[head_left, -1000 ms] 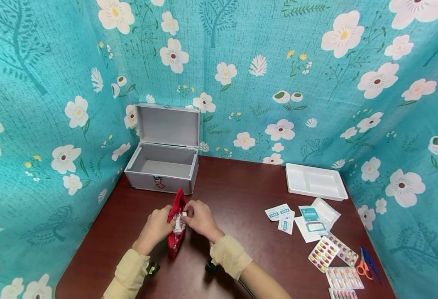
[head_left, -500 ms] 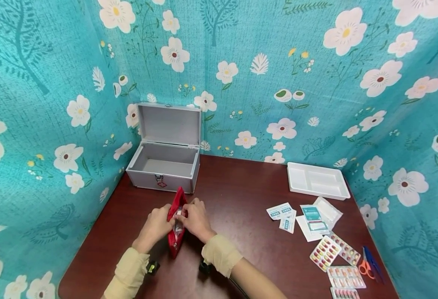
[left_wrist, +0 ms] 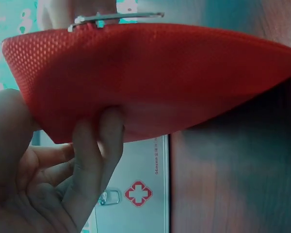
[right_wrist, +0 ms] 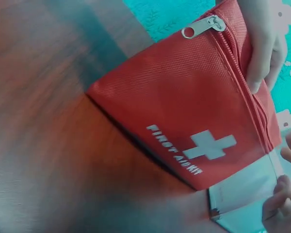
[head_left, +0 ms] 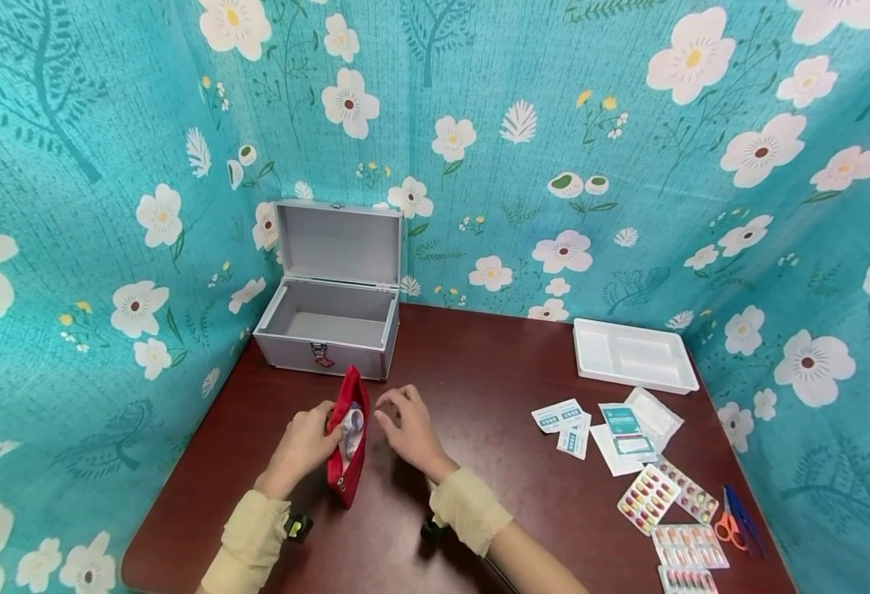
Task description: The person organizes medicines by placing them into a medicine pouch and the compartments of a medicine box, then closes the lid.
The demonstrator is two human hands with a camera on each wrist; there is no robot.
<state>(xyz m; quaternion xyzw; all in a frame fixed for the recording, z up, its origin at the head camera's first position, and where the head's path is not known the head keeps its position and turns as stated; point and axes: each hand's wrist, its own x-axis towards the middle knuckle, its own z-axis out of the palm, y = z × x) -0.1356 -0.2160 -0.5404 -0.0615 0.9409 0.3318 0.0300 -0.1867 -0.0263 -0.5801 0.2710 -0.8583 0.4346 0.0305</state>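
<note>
A red zippered pouch point(head_left: 347, 474) stands unzipped on the table, with clear and white contents point(head_left: 353, 429) showing in its mouth. My left hand point(head_left: 306, 445) grips the pouch's left side, thumb over the rim; the left wrist view shows its fingers against the red fabric point(left_wrist: 174, 77). Just right of the pouch, my right hand point(head_left: 414, 433) is held in the air with bent, parted fingers and nothing between them. White "FIRST AID KIT" lettering and a cross point(right_wrist: 209, 144) mark the pouch's side in the right wrist view, where fingertips of my right hand point(right_wrist: 283, 189) appear at the edge.
Behind the pouch stands a grey metal case point(head_left: 323, 355) with its lid raised. At the right are a white divided tray point(head_left: 635, 355), small packets point(head_left: 572, 435), dressing packs point(head_left: 627, 431), several pill blister packs point(head_left: 648, 498), orange scissors point(head_left: 729, 528) and a blue item point(head_left: 743, 516).
My right hand has drawn back out of the pouch's mouth to the right, its fingers now apart. The mouth looks wider, and my left hand still holds the pouch.
</note>
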